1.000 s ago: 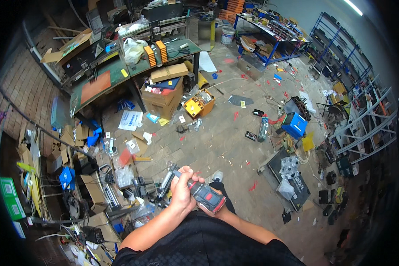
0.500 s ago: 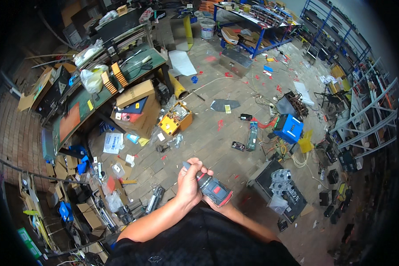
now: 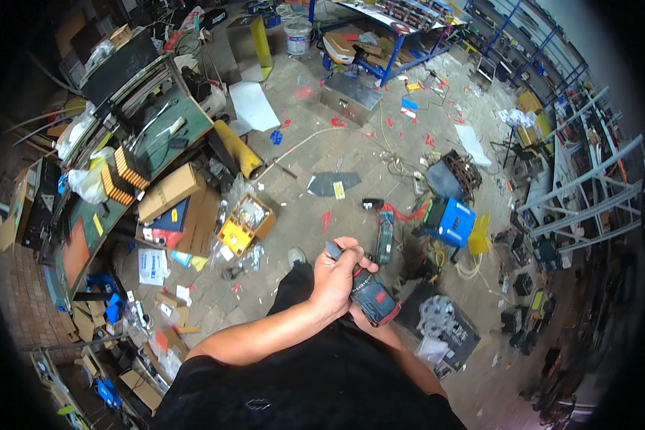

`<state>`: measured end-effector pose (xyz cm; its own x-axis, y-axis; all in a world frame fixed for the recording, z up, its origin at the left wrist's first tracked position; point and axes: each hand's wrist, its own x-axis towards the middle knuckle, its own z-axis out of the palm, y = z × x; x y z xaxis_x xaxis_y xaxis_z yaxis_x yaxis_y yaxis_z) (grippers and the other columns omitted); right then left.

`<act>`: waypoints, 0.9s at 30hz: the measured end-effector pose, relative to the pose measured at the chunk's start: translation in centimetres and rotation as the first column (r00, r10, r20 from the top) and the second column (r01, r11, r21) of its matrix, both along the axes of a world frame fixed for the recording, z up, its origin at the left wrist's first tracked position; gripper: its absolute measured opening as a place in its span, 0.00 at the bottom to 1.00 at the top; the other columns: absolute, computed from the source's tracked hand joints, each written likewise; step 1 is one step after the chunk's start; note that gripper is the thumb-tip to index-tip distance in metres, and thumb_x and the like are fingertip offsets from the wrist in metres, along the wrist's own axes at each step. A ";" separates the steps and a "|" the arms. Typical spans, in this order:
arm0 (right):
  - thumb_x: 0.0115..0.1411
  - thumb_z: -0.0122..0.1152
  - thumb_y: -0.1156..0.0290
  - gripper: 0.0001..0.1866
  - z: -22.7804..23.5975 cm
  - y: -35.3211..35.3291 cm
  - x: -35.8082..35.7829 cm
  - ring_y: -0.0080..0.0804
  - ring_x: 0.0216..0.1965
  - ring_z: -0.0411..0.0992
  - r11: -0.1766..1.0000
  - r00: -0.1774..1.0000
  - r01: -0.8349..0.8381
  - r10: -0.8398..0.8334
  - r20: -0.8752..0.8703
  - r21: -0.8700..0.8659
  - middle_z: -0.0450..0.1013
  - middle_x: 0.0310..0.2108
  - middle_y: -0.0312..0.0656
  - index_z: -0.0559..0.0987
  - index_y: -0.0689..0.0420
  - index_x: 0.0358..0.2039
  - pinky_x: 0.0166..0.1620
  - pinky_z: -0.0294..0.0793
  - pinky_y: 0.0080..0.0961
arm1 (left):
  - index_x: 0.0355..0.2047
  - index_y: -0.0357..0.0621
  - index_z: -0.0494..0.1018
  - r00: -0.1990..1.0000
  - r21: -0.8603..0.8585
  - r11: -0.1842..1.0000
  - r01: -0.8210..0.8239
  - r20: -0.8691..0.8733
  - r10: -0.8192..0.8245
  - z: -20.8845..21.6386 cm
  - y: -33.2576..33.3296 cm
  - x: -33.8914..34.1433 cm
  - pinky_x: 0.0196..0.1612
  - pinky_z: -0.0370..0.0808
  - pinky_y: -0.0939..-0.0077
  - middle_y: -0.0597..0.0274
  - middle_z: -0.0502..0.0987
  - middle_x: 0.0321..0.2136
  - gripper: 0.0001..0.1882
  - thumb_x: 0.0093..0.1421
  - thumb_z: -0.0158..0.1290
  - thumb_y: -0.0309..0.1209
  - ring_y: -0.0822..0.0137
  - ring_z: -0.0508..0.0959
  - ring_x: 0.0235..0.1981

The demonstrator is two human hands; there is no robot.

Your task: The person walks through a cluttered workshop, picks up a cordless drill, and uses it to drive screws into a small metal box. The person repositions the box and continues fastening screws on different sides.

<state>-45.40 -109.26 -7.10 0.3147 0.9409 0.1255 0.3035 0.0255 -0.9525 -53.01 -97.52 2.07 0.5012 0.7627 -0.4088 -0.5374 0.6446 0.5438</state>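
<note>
In front of my body I hold a dark cordless power tool (image 3: 377, 299) with red trim and a battery block. My left hand (image 3: 333, 284) is closed round its front end, and a grey tapered tip (image 3: 332, 249) sticks out past the thumb. My right hand (image 3: 366, 320) grips the tool from below; most of its fingers are hidden behind the tool and my left hand. The tool's exact kind cannot be made out.
The floor holds a yellow toolbox (image 3: 240, 235), a blue box (image 3: 448, 221), a green tool (image 3: 385, 236), a black panel with plastic wrap (image 3: 437, 322), cables and red scraps. A green workbench (image 3: 183, 122) stands left, a blue-framed table (image 3: 387, 68) ahead, metal racks (image 3: 588, 201) right.
The surroundings have shifted left in view, while my hands and the tool sit further right. My shoe and leg now show below the yellow toolbox. Both hands keep their hold.
</note>
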 end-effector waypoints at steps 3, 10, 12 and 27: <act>0.65 0.61 0.63 0.16 0.9 7.7 3.3 0.43 0.46 0.73 0.998 0.976 0.020 -0.006 0.216 -0.063 0.74 0.42 0.48 0.75 0.57 0.50 0.47 0.71 0.41 | 0.43 0.42 0.71 1.000 -0.044 0.999 -0.002 -0.016 0.001 0.1 7.9 3.4 0.33 0.79 0.69 0.60 0.76 0.26 0.06 0.66 0.51 0.23 0.63 0.82 0.26; 0.63 0.60 0.74 0.14 3.6 24.0 9.5 0.39 0.44 0.72 1.000 0.973 -0.023 0.027 0.230 -0.022 0.74 0.41 0.44 0.75 0.58 0.50 0.46 0.72 0.38 | 0.42 0.41 0.71 1.000 -0.066 0.998 0.021 0.002 -0.021 3.3 24.1 9.1 0.34 0.80 0.69 0.61 0.76 0.26 0.04 0.67 0.52 0.24 0.64 0.82 0.29; 0.63 0.61 0.72 0.13 3.0 28.4 12.0 0.39 0.43 0.72 0.998 0.967 -0.051 0.058 0.249 -0.035 0.74 0.41 0.43 0.75 0.57 0.48 0.45 0.72 0.37 | 0.42 0.43 0.71 0.999 -0.024 0.999 0.032 0.017 -0.032 3.5 28.7 10.8 0.37 0.81 0.66 0.60 0.78 0.28 0.05 0.68 0.55 0.28 0.63 0.83 0.32; 0.53 0.73 0.64 0.24 4.1 69.1 31.1 0.41 0.42 0.82 0.952 0.928 -0.277 0.301 0.222 -0.131 0.81 0.42 0.44 0.78 0.54 0.50 0.44 0.79 0.34 | 0.33 0.34 0.77 0.960 -0.201 0.957 -0.210 -0.227 0.163 3.9 64.0 26.0 0.32 0.82 0.66 0.51 0.83 0.28 0.14 0.64 0.59 0.36 0.61 0.82 0.27</act>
